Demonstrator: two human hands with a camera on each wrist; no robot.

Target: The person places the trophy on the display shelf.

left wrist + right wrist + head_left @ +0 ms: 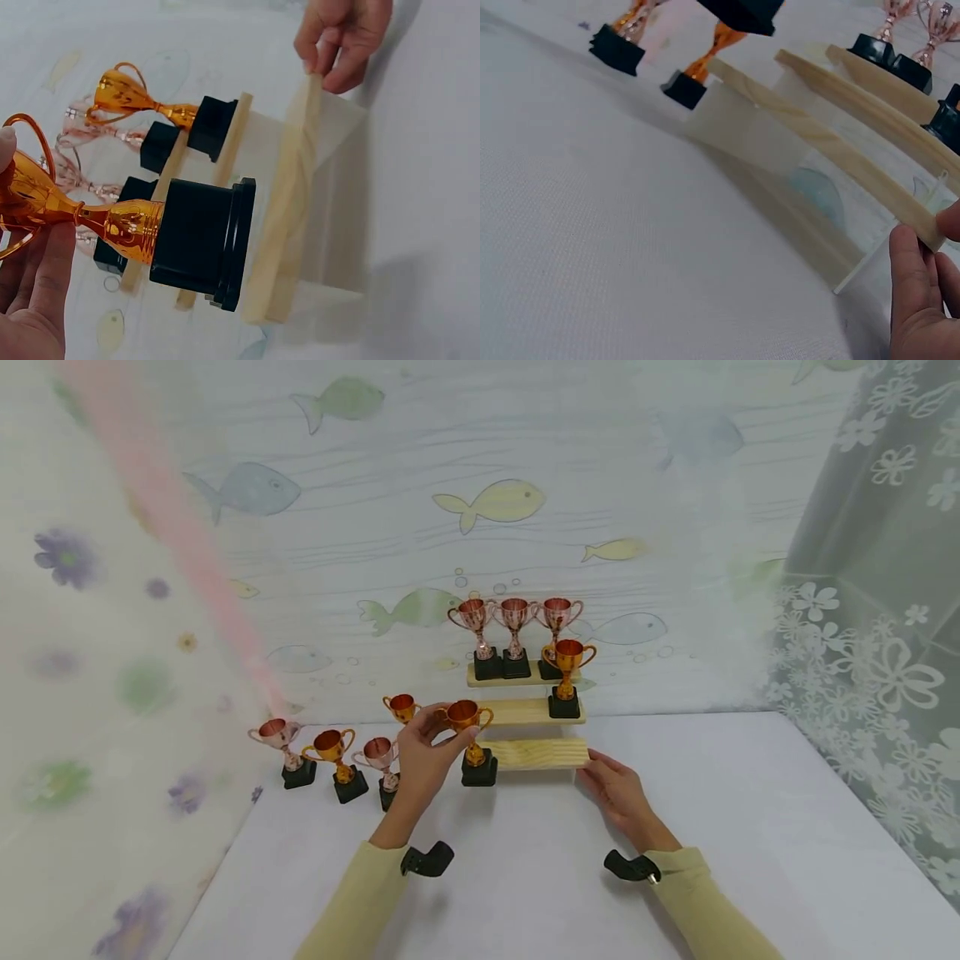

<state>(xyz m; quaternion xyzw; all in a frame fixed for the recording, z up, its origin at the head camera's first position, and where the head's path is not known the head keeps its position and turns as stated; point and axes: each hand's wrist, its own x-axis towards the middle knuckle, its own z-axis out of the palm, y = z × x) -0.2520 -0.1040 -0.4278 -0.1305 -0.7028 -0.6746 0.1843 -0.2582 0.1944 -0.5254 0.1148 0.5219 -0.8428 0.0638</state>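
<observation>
My left hand point(420, 760) grips a small gold trophy point(479, 768) by its cup, keeping it upright with its black base at the left end of the lowest wooden shelf board. In the left wrist view, the gold trophy's base point(196, 236) shows clear of the board point(283, 225). My right hand point(621, 795) pinches the right end of that lowest board point(536, 754) between thumb and fingers. Another gold trophy point(564, 702) stands at the right end of the middle board point(513, 712). Three rose-gold trophies point(516, 663) stand on the top board point(475, 677).
Left of the stand, on the white table point(547, 877), are a rose-gold trophy point(298, 773), a gold one point(349, 786), another rose-gold one point(378, 753) and a gold one point(402, 707) partly behind my left hand. A fish-patterned curtain point(487, 452) hangs behind.
</observation>
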